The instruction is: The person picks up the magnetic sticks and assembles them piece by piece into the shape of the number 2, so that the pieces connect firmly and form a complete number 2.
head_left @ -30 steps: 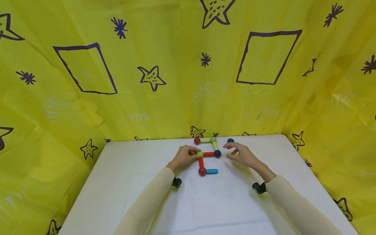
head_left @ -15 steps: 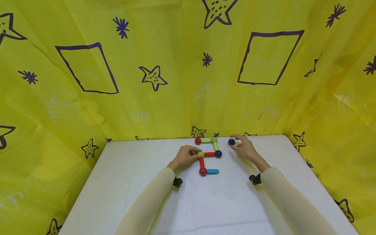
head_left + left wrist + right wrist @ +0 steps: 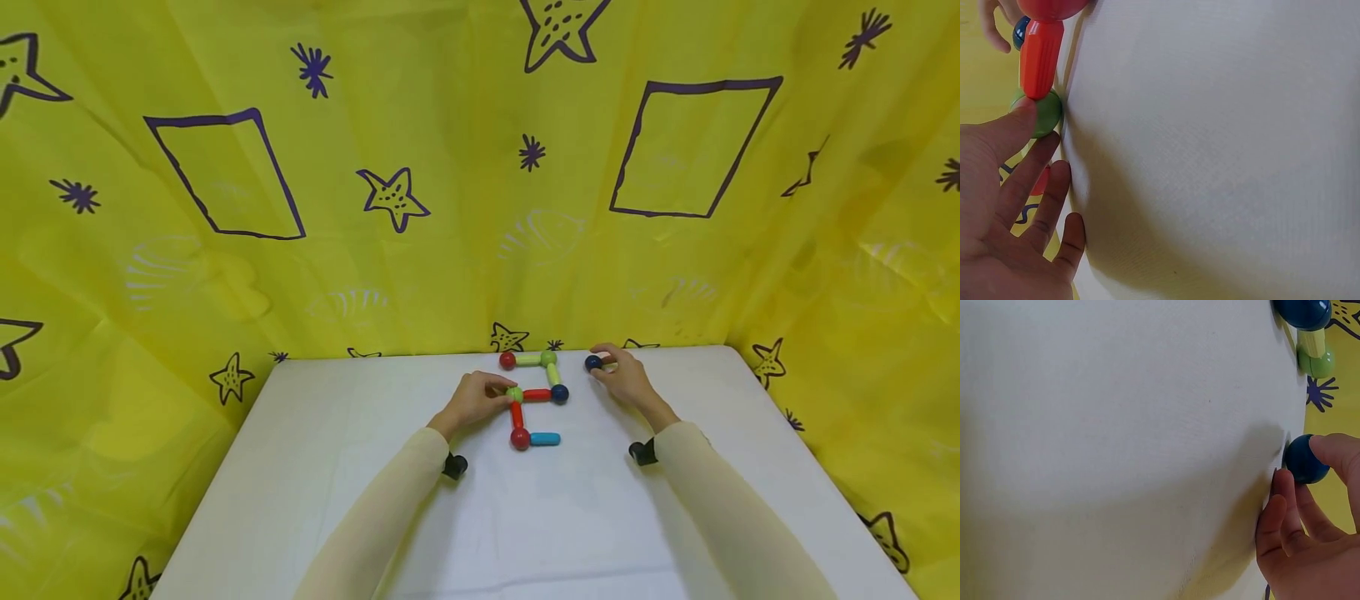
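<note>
My left hand (image 3: 477,398) pinches a green ball (image 3: 1046,114) between thumb and index finger; that ball is the left corner of a chain of sticks and balls lying on the table. A red stick (image 3: 537,395) runs from it to a dark blue ball (image 3: 559,394), and another red stick (image 3: 1041,59) leads to a red ball (image 3: 521,438) with a blue stick (image 3: 545,439). Farther back, pale green sticks (image 3: 553,374) join a green ball (image 3: 549,358) and a red ball (image 3: 507,361). To the right, my right hand (image 3: 628,379) pinches a separate dark blue ball (image 3: 1305,460) at the table's back.
The white table (image 3: 360,467) ends at its back edge against a yellow patterned curtain (image 3: 450,275), which also hangs along both sides. A black wrist camera (image 3: 454,465) sits under the left sleeve, another black camera (image 3: 642,453) under the right.
My right hand has moved back and slightly right to the separate dark blue ball, and its fingers have closed on it. My left hand stays at the green ball.
</note>
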Demonstrator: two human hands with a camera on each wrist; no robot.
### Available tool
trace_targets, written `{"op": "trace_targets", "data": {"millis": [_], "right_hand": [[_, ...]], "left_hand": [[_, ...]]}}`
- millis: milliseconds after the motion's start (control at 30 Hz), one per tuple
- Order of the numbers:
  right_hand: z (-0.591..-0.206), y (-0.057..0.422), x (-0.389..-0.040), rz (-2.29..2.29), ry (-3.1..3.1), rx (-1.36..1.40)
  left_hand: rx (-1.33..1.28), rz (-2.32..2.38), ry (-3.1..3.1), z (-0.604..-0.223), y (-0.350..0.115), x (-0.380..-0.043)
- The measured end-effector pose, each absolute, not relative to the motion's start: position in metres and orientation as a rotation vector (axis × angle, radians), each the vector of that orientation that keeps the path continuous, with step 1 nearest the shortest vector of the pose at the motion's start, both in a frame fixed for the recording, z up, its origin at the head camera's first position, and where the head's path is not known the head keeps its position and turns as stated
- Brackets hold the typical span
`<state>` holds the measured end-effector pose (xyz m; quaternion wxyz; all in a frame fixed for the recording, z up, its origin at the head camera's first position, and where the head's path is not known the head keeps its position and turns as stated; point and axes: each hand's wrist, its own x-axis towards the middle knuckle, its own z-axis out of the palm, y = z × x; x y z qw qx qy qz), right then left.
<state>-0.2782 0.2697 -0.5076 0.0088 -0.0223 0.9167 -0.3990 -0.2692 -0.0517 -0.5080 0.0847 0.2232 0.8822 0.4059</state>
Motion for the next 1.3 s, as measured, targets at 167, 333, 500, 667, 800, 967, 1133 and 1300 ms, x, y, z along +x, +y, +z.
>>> {"op": "trace_targets", "data": {"millis": [167,333,500,667,800,967,1133,1300], "right_hand": [[-0.512,0.268,-0.280,-1.219,2.885,-0.046],[-0.513,0.267,-0.280,-1.218,2.910,-0.043],[-0.511,0.266,-0.278,-1.223,2.908,-0.040],[-0.512,0.266,-0.278,-1.230,2.909,-0.038],[-0.512,0.268,-0.276,-1.229,2.911,-0.062],[-0.509,0.272,-0.272,-1.239,2.900,-0.129],[-0.505,0.275,-0.262,-1.258,2.886,-0.217],[-0.505,0.278,-0.252,-1.245,2.867,-0.287]], "left_hand": [[0.682,1.201,2.640,-0.508,-0.051,-0.269],[0.693,1.191,2.654,-0.508,-0.051,-0.270],[0.696,1.183,2.678,-0.511,-0.051,-0.272],[0.703,1.201,2.668,-0.512,-0.051,-0.272],[0.709,1.199,2.664,-0.512,-0.051,-0.272],[0.714,1.195,2.671,-0.512,-0.051,-0.271],[0.703,1.198,2.664,-0.512,-0.051,-0.271],[0.689,1.206,2.655,-0.512,-0.052,-0.271]]}}
